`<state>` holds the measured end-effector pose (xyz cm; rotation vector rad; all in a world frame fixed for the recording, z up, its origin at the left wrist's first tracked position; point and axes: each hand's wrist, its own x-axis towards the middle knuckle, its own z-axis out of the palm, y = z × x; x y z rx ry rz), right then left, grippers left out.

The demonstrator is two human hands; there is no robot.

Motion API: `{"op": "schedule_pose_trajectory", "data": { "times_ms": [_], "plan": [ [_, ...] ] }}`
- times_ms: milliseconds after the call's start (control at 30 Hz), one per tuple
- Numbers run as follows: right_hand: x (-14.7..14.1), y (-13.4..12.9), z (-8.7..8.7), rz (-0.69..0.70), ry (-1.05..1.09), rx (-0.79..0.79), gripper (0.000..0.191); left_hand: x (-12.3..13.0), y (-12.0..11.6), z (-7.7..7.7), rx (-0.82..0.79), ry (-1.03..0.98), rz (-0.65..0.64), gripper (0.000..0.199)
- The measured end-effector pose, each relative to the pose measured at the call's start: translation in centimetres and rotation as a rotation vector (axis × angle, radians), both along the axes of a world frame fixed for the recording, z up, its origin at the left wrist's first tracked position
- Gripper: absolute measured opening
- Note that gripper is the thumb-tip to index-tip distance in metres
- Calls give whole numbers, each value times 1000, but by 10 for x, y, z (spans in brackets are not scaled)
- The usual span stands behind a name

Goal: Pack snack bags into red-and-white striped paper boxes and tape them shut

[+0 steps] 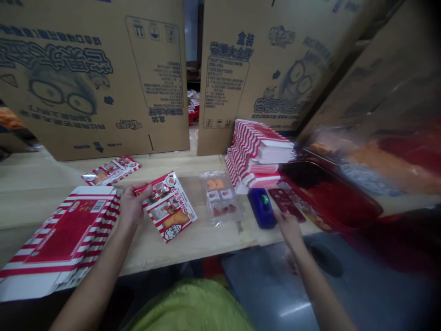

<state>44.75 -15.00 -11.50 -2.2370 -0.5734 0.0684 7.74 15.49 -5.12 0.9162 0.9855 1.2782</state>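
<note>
Hands apart. Left hand (pixel 132 206) pinches the edge of a printed red-and-white card sleeve (pixel 170 208) lying on the wooden bench (pixel 206 243); it appears light and thin, best held by its edges. Right hand (pixel 289 230), fingers spread, sits just beside a blue tape dispenser (pixel 262 209).

Here we are, riding on the person's head, and this camera looks forward and down, close above the wooden workbench (pixel 41 177). The left hand (pixel 132 207) and right hand (pixel 289 230) come in from the bottom of the frame, with a green garment (pixel 189 308) just peeking in below them. Straight ahead, the view runs to upright cardboard cartons (pixel 103 82) along the bench's far edge — and it's wide, folks, smearing into blur at the right.
</note>
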Motion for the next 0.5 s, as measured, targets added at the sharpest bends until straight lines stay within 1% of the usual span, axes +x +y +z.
{"op": "schedule_pose_trajectory", "data": {
  "times_ms": [100, 200, 267, 367, 500],
  "plan": [
    [-1, 5, -1, 14, 191, 52, 23, -3, 2, -5, -12, -9, 46, 40],
    [-6, 10, -1, -21, 326, 152, 21, -8, 3, -7, -12, -28, 68, 37],
    [-10, 11, -2, -66, 392, 235, 25, -11, 3, -8, -16, -39, 80, 35],
    [-18, 10, -5, -136, 459, 386, 37, -13, 5, -12, -27, -47, 93, 31],
    [-39, 3, -16, -190, 463, 579, 43, -14, 6, -20, -59, -81, 104, 25]
  ]
}}
